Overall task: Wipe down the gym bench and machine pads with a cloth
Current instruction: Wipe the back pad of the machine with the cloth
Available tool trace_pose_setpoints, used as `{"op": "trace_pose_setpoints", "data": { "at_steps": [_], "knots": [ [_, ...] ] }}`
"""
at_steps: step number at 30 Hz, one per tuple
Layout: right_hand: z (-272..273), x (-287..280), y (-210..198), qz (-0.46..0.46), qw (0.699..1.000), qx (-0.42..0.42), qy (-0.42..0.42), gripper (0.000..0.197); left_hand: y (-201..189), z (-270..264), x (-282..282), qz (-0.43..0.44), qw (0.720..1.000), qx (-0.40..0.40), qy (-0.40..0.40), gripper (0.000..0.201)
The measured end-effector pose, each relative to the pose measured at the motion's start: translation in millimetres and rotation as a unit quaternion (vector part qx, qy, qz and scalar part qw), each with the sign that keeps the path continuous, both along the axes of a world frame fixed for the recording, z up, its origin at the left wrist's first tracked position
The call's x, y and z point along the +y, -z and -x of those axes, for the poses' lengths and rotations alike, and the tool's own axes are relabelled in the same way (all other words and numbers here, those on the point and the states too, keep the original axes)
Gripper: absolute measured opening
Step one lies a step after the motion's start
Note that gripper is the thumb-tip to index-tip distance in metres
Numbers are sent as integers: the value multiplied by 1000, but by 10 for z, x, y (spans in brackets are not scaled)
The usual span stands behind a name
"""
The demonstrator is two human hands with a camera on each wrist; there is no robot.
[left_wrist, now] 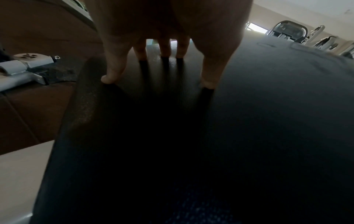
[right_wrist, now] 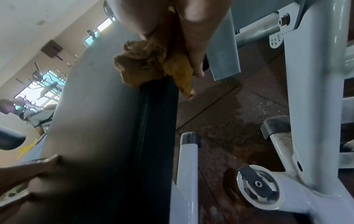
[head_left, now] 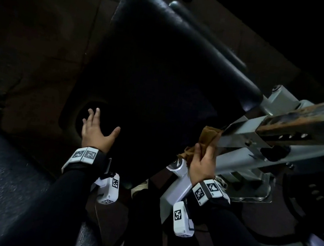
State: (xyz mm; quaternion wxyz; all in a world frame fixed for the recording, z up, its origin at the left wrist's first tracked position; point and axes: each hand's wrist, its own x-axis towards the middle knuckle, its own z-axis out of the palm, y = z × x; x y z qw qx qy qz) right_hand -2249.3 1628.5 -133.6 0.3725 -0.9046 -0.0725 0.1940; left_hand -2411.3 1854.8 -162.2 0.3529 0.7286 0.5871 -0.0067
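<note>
Black vinyl pad (head_left: 162, 78) is where we're at: our left hand (head_left: 96, 133) braces it near-left, fingers spread flat, while our right hand (head_left: 203, 160) bunches the brown cloth (head_left: 209, 137) against its right edge (beside the grey frame (head_left: 243, 133)). Next, probably sweep far along that edge.

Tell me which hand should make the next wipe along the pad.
Right. The right hand already grips the cloth at the edge of the pad. The left hand rests spread on the pad, holding nothing, probably steadying it.
</note>
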Motion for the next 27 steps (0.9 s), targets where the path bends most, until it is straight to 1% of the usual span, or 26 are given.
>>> {"op": "trace_pose_setpoints", "data": {
  "at_steps": [3, 5, 7, 9, 11, 14, 17, 18, 21, 24, 27],
  "knots": [
    [-160, 44, -36, -32, 998, 26, 40, 57, -3, 49, 70, -1, 1000, 8, 8, 92],
    [-276, 104, -80, -61, 996, 22, 67, 64, -27, 75, 109, -2, 1000, 19, 15, 98],
    [-381, 165, -114, -85, 992, 16, 97, 70, -47, 93, 128, 11, 998, 46, 39, 111],
    [-439, 221, -129, -120, 985, 23, 126, 70, -59, 109, 125, 32, 994, 75, 72, 124],
    [-420, 256, -119, -137, 982, 15, 130, 70, -62, 114, 100, 46, 991, 86, 92, 133],
    [-240, 244, -52, -138, 984, 4, 112, 71, -58, 95, 49, 48, 992, 83, 86, 134],
    [153, 216, 36, -86, 993, 32, 76, 74, -48, 89, 32, 53, 993, 74, 80, 134],
    [307, 220, 64, -83, 994, 29, 66, 74, -39, 92, 35, 55, 993, 67, 79, 134],
    [635, 247, 174, -133, 990, 13, 52, 70, -11, 103, 37, 57, 994, 54, 80, 135],
    [696, 241, 233, -141, 987, 37, 63, 69, 17, 102, 37, 54, 994, 44, 79, 136],
    [600, 249, 291, -132, 983, 69, 105, 68, 41, 104, 45, 50, 995, 41, 70, 136]
  ]
}}
